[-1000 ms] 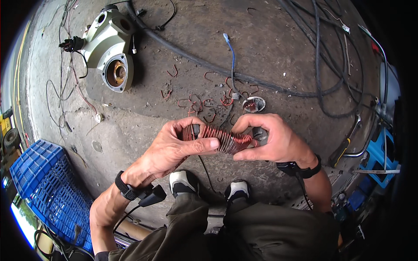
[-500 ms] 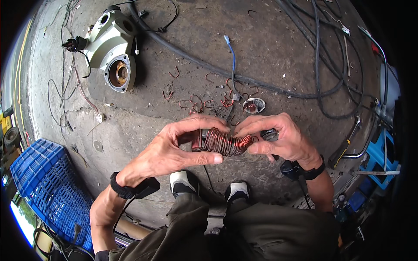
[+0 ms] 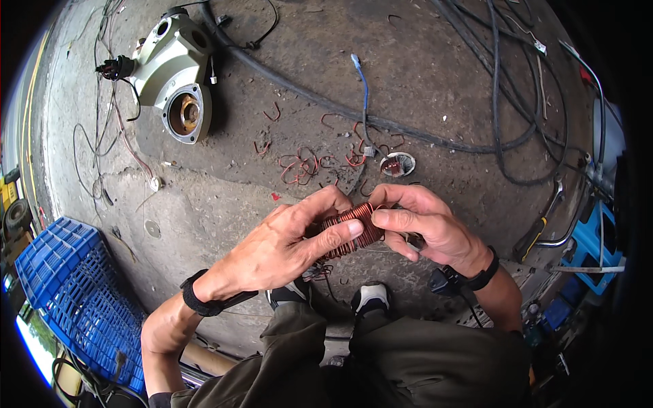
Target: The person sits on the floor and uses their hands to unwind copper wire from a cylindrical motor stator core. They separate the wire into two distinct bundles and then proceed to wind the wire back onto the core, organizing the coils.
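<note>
Held over the floor in front of my knees is a coil of copper wire [image 3: 369,234], its dark reddish turns packed side by side. My left hand [image 3: 265,241] wraps round its left part, thumb across the top. At the coil's right end, my right hand [image 3: 439,228] pinches with thumb and forefinger at what looks like a strand of its wire; the other fingers curl below. The coil's underside and far side are hidden by my hands. Just beyond lie cut bits of red copper wire [image 3: 299,166] and a small round dish-like part [image 3: 397,164].
A grey-green metal housing [image 3: 173,61] stands at the far left. A thick black cable [image 3: 299,93] crosses the floor to loops at right. A blue lead [image 3: 364,88] lies ahead. Blue plastic crate [image 3: 75,285] at left; a screwdriver [image 3: 534,238] and blue case [image 3: 588,248] at right.
The coil has been turned and tilted, its right end now higher. My left hand has closed over it, thumb on top; my right thumb and forefinger have moved to its end.
</note>
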The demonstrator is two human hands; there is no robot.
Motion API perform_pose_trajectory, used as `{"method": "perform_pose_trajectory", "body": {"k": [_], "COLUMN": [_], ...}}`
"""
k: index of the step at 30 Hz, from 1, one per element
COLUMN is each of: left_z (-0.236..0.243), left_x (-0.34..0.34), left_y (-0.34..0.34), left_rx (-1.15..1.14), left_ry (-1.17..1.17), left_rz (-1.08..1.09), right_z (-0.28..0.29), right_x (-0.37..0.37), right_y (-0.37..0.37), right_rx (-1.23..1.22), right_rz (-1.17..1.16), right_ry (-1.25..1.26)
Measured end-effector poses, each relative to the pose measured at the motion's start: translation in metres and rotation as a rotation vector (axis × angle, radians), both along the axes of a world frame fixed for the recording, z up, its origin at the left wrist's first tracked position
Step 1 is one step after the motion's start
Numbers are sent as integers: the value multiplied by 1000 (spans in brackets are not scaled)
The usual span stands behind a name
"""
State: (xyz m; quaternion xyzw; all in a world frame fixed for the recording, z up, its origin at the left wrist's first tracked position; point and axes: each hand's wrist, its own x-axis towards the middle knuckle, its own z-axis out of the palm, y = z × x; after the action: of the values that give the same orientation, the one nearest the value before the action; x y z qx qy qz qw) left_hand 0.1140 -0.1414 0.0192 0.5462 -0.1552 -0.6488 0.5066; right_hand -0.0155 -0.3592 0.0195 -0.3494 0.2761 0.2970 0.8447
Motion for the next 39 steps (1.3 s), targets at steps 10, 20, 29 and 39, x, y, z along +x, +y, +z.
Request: {"method": "perform_pose_trajectory", "body": {"k": [10, 20, 29, 39], "left_z": [-3, -21, -18, -18], "left_x": [1, -15, -12, -17], "left_y": [7, 22, 11, 20], "left_rx": [12, -126, 33, -95], "left_ry": [391, 457, 589, 577], "left_rz": [144, 216, 248, 270], "right_z": [0, -1, 1, 5], "right_x": [2, -3, 4, 6], "right_y": [6, 6, 11, 0], "right_rx": [129, -5, -511, -146], "right_rz": [-4, 26, 148, 66], "right_ry": [0, -49, -292, -93]}}
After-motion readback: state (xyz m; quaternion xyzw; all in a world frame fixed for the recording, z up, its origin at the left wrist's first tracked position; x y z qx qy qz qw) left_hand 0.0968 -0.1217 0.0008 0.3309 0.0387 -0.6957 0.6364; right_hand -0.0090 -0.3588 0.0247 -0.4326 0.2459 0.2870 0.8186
